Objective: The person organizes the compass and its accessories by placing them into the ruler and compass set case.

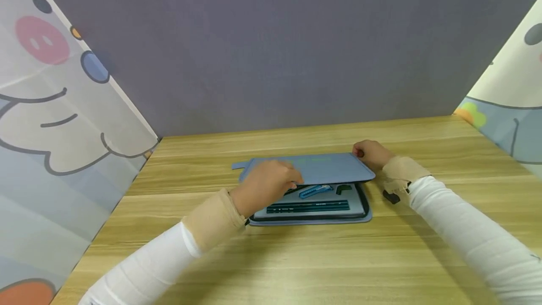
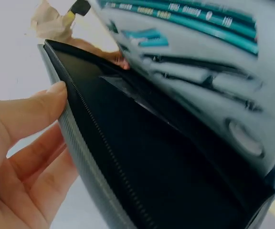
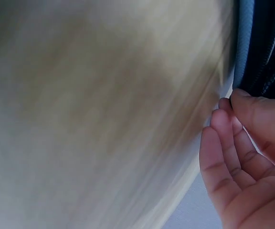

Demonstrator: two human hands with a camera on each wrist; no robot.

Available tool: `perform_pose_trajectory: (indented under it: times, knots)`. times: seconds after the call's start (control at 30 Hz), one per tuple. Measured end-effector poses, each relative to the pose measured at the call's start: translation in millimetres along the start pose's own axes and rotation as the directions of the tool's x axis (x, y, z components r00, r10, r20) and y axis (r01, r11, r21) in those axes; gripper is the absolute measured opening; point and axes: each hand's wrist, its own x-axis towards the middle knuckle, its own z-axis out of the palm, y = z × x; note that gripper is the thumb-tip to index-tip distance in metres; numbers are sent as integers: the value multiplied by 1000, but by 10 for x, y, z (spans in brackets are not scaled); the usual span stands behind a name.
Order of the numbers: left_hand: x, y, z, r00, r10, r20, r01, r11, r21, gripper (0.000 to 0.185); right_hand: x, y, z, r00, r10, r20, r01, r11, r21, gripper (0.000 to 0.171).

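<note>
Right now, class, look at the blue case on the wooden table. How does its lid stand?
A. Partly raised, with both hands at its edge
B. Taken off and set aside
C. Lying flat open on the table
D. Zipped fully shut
A: the lid of the case hangs partly raised over the pencils, with the left hand at its front edge and the right hand at its far corner.
</note>
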Motion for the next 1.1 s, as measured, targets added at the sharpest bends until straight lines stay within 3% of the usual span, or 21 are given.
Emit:
perform_pose_trajectory:
  times: [0.2, 0.47, 0.7, 1.1]
  knots:
    - [-92, 50, 125, 997, 18, 74, -15, 999, -47, 18, -16, -28, 5, 1000, -19, -10, 19, 999, -28, 16]
    - [-147, 77, 286, 996, 13, 84, -14, 1000, 5, 14, -9, -47, -19, 999, -47, -15, 47, 998, -33, 19]
    - [-191, 72, 413, 997, -2, 78, 2, 1000, -12, 17, -1, -63, -21, 998, -67, -6, 66, 996, -60, 21]
    - [-184, 80, 515, 995, 15, 103, -18, 999, 27, 21, -11, 3, -18, 997, -76, -4, 76, 994, -84, 21]
